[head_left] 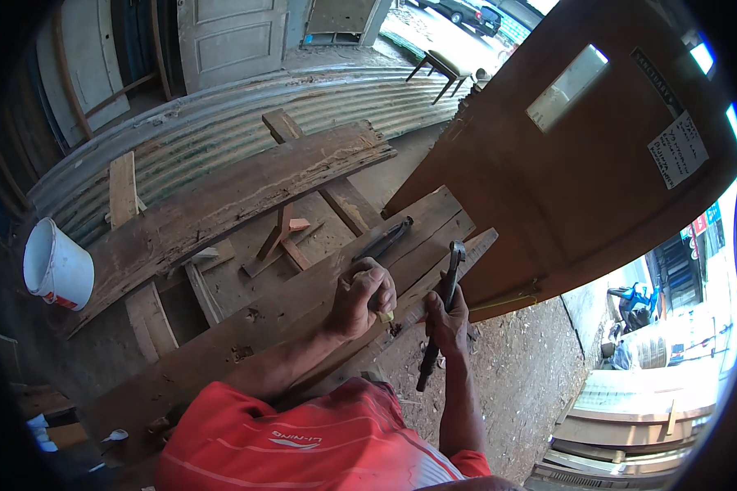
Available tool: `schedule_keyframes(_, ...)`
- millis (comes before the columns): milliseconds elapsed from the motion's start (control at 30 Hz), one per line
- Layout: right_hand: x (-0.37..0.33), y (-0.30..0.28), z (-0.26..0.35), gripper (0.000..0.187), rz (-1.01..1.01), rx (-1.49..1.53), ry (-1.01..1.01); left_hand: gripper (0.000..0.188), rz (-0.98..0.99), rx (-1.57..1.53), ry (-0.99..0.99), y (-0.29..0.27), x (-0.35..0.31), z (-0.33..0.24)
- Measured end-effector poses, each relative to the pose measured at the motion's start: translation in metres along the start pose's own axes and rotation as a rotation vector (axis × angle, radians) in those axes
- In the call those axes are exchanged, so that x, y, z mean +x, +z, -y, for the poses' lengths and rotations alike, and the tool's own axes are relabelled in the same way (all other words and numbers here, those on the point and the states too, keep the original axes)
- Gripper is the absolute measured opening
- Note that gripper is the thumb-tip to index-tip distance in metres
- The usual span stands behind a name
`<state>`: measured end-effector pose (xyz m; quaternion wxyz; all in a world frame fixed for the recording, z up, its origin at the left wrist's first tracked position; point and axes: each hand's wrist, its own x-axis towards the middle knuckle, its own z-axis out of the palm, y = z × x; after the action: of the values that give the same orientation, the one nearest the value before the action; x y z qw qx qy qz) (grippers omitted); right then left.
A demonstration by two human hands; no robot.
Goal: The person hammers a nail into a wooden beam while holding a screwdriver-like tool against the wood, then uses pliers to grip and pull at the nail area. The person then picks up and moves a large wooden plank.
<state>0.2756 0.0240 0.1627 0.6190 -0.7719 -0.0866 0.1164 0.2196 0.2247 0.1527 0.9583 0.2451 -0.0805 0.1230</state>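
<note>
My right hand is wrapped round the dark handle of a hammer, held nearly upright with its metal head at the top. It is just beyond the right edge of a long worn wooden plank. Over the same plank, my left hand is closed in a fist. A small yellowish bit shows below its fingers, but what they hold cannot be made out. Dark long-handled pincers lie on the plank just past my left hand. Near my hands the plank's edge is split and has a dark, broken hole.
A second rough-edged plank lies across wooden supports, with a white bucket at its left end. Wood offcuts lie between the planks. A large brown panel leans at the right. Corrugated sheets and a stool stand behind.
</note>
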Motion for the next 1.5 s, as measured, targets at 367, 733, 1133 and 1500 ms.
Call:
schedule_keyframes(367, 0.014, -0.002, -0.030, 0.062, -0.009, -0.023, -0.133, 0.013, 0.391, 0.544, -0.020, 0.027, -0.016, -0.023)
schedule_keyframes(733, 0.013, 0.005, -0.026, 0.065, -0.015, 0.029, -0.088, 0.028, 0.218, 0.024, -0.126, -0.012, 0.012, -0.006)
schedule_keyframes(1133, 0.012, 0.007, -0.014, 0.067, -0.006, 0.022, -0.036, 0.031, 0.072, -0.275, -0.163, -0.030, 0.020, -0.004)
schedule_keyframes(1500, 0.011, 0.008, -0.016, 0.068, -0.034, 0.066, 0.010, 0.036, -0.055, -0.064, -0.139, -0.048, 0.030, -0.047)
